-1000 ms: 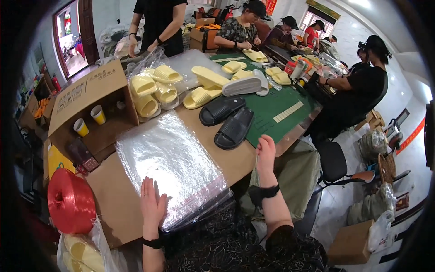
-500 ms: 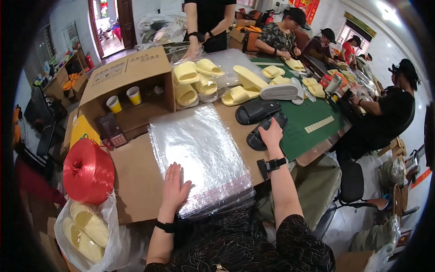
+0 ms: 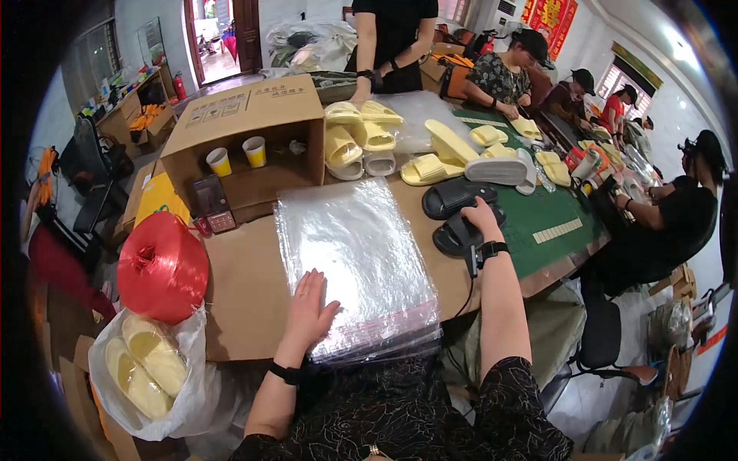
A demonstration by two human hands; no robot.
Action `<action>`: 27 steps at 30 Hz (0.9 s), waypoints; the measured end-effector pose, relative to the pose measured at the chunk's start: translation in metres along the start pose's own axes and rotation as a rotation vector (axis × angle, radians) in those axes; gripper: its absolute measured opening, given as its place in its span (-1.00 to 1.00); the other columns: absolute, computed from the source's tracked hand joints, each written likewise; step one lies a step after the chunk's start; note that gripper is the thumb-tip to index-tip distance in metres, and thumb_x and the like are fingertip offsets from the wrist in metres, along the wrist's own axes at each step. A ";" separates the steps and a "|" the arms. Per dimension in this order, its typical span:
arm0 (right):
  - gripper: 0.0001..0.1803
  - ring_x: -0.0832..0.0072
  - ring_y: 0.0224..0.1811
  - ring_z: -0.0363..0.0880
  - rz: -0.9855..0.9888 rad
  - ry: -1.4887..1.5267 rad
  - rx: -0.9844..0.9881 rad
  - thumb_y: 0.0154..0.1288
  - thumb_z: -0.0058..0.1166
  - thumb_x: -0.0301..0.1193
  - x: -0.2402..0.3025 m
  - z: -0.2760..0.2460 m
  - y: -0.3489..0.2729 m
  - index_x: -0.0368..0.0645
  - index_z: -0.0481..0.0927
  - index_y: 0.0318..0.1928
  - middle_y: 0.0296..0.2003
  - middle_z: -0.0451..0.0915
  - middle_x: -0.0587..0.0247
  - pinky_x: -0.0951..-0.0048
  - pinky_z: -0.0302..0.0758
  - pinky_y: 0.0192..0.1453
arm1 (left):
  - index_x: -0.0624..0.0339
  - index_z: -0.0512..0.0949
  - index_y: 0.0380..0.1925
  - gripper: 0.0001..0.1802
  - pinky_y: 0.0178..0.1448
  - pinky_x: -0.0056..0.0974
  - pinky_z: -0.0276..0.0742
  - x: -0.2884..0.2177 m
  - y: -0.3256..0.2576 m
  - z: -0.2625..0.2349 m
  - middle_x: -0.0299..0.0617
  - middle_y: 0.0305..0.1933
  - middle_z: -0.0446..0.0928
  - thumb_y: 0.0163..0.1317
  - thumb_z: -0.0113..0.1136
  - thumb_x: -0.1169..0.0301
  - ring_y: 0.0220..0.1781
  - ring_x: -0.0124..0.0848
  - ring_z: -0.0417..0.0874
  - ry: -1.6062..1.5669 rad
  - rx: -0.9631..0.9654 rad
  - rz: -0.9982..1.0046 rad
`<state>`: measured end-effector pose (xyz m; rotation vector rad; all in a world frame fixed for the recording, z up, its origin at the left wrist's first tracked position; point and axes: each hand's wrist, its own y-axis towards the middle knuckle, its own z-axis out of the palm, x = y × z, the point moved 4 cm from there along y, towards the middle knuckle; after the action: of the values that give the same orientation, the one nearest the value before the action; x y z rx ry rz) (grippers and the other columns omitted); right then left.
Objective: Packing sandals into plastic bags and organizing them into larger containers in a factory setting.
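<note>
Right now: left hand [image 3: 311, 311] flat on clear bags [image 3: 354, 253], right hand [image 3: 486, 219] over black slippers [image 3: 453, 238]

From where I stand, the seated worker's left hand lies open at the lower centre of the frame, palm down, fingers extended and the thumb held apart, resting on the stack of bags without gripping anything. The right hand, right of centre, is partly curled over the nearer black slipper, its index finger stretched toward the farther one; whether it has hold of either, I cannot tell. Both slippers lie side by side, just right of the bags, at the edge of a green mat [image 3: 530, 265].

As for lettering, the cardboard box [image 3: 231, 127] in the upper left bears dark printed characters and a row of small pictograms along its top. A red banner [image 3: 552, 31] at the upper right shows gold-coloured characters. A pinkish band crosses the bags' lower end, but glare hides whether it carries print. Against the box stands a dark handset [image 3: 219, 219], its keys too small to read. Yellow slippers [image 3: 438, 146] lie beyond the black pair.
</note>
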<state>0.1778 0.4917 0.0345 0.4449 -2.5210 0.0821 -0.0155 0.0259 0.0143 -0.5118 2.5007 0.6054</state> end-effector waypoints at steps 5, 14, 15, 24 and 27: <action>-0.33 0.14 0.08 0.55 -0.038 0.325 0.035 -0.09 0.20 -0.26 -0.030 0.017 0.014 -0.28 0.49 0.11 -0.01 0.58 -0.10 0.31 0.42 0.16 | 0.38 0.21 0.29 -0.26 0.44 0.03 0.12 0.000 0.002 0.002 0.24 0.37 0.21 0.21 0.17 0.19 0.44 0.15 0.13 -0.004 -0.005 0.016; -0.55 0.33 -0.19 0.60 0.067 0.790 -0.040 0.08 0.18 -0.48 0.031 -0.028 -0.076 -0.40 0.51 0.02 -0.24 0.61 0.12 0.38 0.53 -0.11 | 0.40 0.25 0.25 -0.28 0.45 0.02 0.11 0.003 -0.002 -0.001 0.23 0.36 0.23 0.23 0.14 0.12 0.43 0.13 0.15 0.024 -0.006 0.013; -0.60 0.38 -0.20 0.60 0.074 0.941 0.083 0.11 0.17 -0.50 0.045 -0.037 -0.090 -0.36 0.53 0.00 -0.29 0.60 0.15 0.42 0.53 -0.15 | 0.41 0.25 0.25 -0.27 0.45 0.02 0.11 0.001 -0.001 -0.001 0.24 0.35 0.23 0.23 0.13 0.11 0.43 0.14 0.15 0.031 -0.002 0.017; -0.23 0.07 0.11 0.50 0.081 1.621 0.529 0.21 0.11 -0.60 0.160 -0.041 -0.218 -0.62 -0.08 0.26 0.11 0.29 -0.27 0.20 0.50 0.20 | 0.44 0.27 0.24 -0.26 0.45 0.01 0.12 0.002 0.000 -0.002 0.25 0.35 0.24 0.24 0.13 0.08 0.43 0.13 0.15 0.049 0.000 0.010; -0.15 0.08 0.17 0.46 0.091 1.592 0.601 0.21 0.11 -0.61 0.174 -0.011 -0.237 -0.62 -0.18 0.31 0.18 0.24 -0.30 0.23 0.46 0.25 | 0.46 0.27 0.23 -0.26 0.44 0.00 0.14 -0.003 0.003 -0.003 0.24 0.34 0.25 0.23 0.14 0.08 0.43 0.11 0.17 0.061 0.001 0.020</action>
<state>0.1264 0.2179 0.1310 0.2696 -0.8951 0.8545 -0.0153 0.0271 0.0192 -0.5126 2.5663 0.6044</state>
